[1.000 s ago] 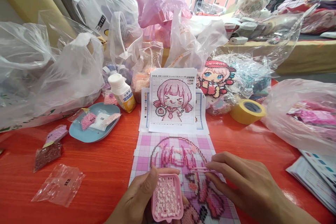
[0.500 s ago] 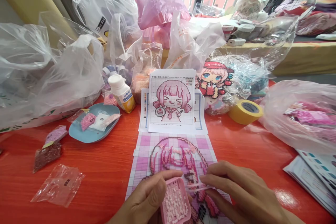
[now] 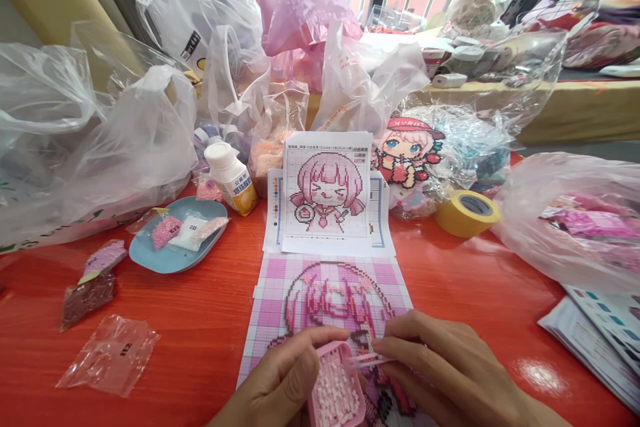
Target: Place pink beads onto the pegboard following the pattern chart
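My left hand (image 3: 286,377) is closed around a small pink tray (image 3: 361,413) filled with pale pink beads (image 3: 336,387). Between the fingertips of my right hand (image 3: 445,363) are pale pink tweezers (image 3: 369,360), their tips at the tray's upper right edge. Whether a bead sits in the tips is too small to tell. Under both hands lies a checked pegboard (image 3: 273,293), bearing a partly beaded figure in pink, dark brown and black; my hands and the tray hide its lower part. A printed pattern sheet (image 3: 327,193) of a pink-haired character stands behind it.
A blue plate (image 3: 175,260) with bead bags, a white bottle (image 3: 230,180) and loose bags (image 3: 113,353) are left. Yellow tape (image 3: 467,213), a beaded character (image 3: 407,150), a plastic bag (image 3: 575,213) and papers (image 3: 590,347) are right. More bags line the back.
My right hand has moved slightly left, bringing the tweezers' tips to the tray's edge. My left hand still holds the tray, which has shifted only a little.
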The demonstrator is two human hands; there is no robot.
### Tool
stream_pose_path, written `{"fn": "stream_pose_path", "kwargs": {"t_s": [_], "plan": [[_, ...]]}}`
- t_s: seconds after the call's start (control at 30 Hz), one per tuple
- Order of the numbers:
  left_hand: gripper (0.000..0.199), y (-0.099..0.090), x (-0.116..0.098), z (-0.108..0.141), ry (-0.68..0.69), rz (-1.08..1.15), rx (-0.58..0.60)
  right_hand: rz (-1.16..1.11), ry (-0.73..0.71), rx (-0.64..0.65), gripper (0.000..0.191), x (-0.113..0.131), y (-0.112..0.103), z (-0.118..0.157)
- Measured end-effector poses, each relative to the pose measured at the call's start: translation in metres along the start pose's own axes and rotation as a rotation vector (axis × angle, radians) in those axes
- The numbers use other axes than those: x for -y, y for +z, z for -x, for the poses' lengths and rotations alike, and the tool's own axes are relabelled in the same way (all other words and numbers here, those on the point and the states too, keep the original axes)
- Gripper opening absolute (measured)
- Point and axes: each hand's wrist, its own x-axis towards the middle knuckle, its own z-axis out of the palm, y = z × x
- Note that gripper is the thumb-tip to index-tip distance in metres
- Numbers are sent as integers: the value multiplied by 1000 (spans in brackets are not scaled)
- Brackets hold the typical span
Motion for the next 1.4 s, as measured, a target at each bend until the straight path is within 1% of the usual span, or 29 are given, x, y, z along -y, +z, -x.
{"fn": "stream_pose_path", "kwargs": {"t_s": [0.1,0.2,0.33,0.5,0.73,0.9,1.03,1.17,1.4], "plan": [[53,-2,1,-1,12,-25,-22,39,-1,-24,23,1,-3,-2],[55,-3,2,-1,17,-21,-69,55,4,-45,21,-1,-5,-1],[57,1,-3,0,0,14,-116,41,32,-54,17,-7,-8,5],[56,5,-12,2,4,55,-90,76,42,-54,14,-12,-10,10],[64,8,-17,3,2,73,-177,115,26,-36,10,-16,-9,11],[71,7,-18,3,-1,6,-240,133,47,-16,9,-19,-5,13],[72,4,-17,2,-3,11,-223,126,68,50,13,-22,-3,16],[69,5,-17,3,0,32,-195,142,41,104,13,-25,-2,18],[72,3,-14,4,-14,-4,-223,168,31,104,17,-27,-1,21]]}}
